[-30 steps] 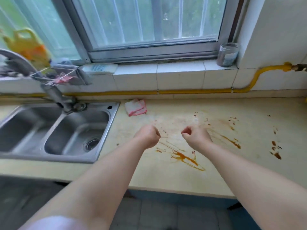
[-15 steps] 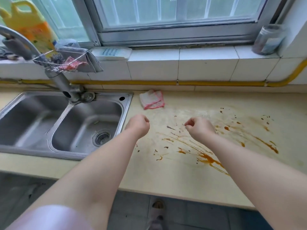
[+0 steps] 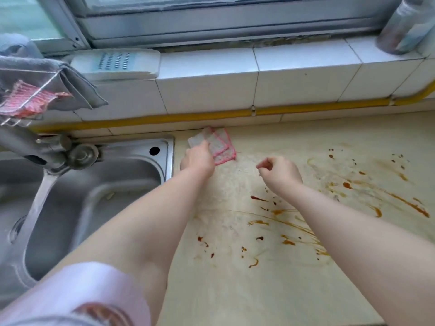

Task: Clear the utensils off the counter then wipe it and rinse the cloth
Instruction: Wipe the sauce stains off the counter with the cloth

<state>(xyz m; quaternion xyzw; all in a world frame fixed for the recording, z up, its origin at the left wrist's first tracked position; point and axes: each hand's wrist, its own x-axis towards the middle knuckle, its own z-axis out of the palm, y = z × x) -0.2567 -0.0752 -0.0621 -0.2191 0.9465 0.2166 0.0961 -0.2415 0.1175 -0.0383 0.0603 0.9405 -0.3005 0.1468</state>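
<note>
A small white cloth with pink edging point(image 3: 223, 147) lies flat on the cream counter point(image 3: 259, 290), against the back wall just right of the sink. My left hand point(image 3: 197, 161) reaches onto its near left corner, fingertips on the fabric; whether they pinch it is hidden. Hovering a short way to the right, my right hand point(image 3: 280, 172) is loosely curled and holds nothing. Brown sauce streaks and drops point(image 3: 282, 222) cover the counter in front of and to the right of my hands. No utensils are in view.
A steel double sink point(image 3: 106, 184) with a faucet point(image 3: 40, 198) fills the left. A wire rack with cloths point(image 3: 30, 100) hangs above it. On the tiled sill stand a white tray point(image 3: 117, 64) and a jar point(image 3: 404, 27). A yellow pipe point(image 3: 306, 109) runs along the wall.
I have leaned in closer to the counter. My left hand has moved forward from mid-counter onto the cloth. My right hand has stayed curled beside it.
</note>
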